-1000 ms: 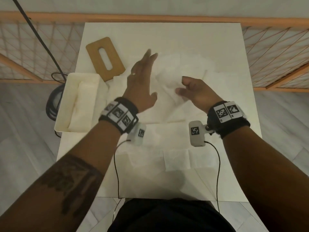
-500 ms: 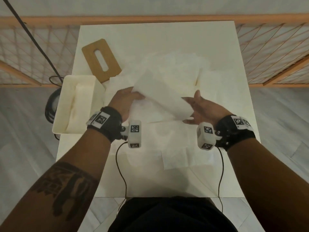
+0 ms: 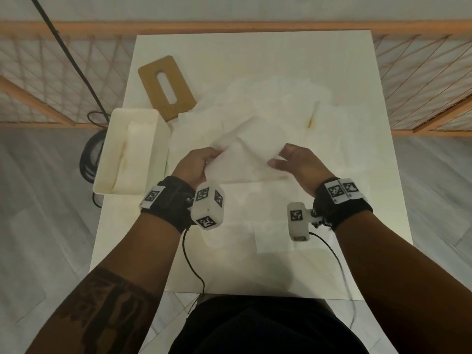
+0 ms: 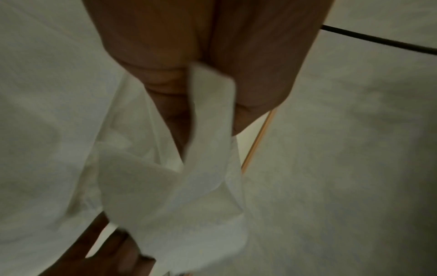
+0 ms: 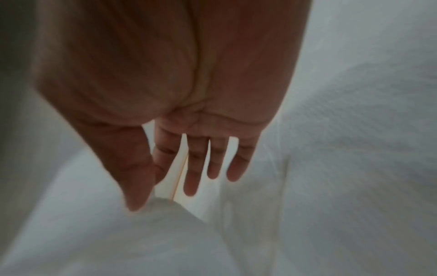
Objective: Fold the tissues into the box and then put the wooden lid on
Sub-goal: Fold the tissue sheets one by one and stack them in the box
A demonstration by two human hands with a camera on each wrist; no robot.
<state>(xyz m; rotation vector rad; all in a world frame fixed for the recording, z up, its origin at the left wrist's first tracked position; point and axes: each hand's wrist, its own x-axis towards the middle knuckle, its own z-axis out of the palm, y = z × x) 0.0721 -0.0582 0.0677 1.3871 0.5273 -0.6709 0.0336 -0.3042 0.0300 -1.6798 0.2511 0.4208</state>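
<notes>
A white tissue [image 3: 245, 159] hangs between my two hands over the table's middle. My left hand [image 3: 209, 155] grips its left end; in the left wrist view the curled fingers [image 4: 165, 87] wrap the tissue [image 4: 189, 186]. At the tissue's right edge, my right hand [image 3: 278, 159] touches it with the thumb. The right wrist view shows that hand [image 5: 170, 186] with fingers straight and spread, and the tissue [image 5: 153, 233] below the thumb tip. The white box [image 3: 104, 159] stands at the left table edge with a folded tissue [image 3: 135, 149] inside. The wooden lid [image 3: 153, 80] lies flat behind the box.
Several loose tissues [image 3: 275, 106] are spread over the white table [image 3: 255, 52], and more lie near the front [image 3: 275, 238]. A wooden railing with netting [image 3: 229, 24] runs behind. A black cable coil [image 3: 88, 159] lies on the floor left of the box.
My left hand, flat over the pile a second ago, has come back and taken hold of a tissue. Both hands have drawn nearer to me, and the tissue now sags between them.
</notes>
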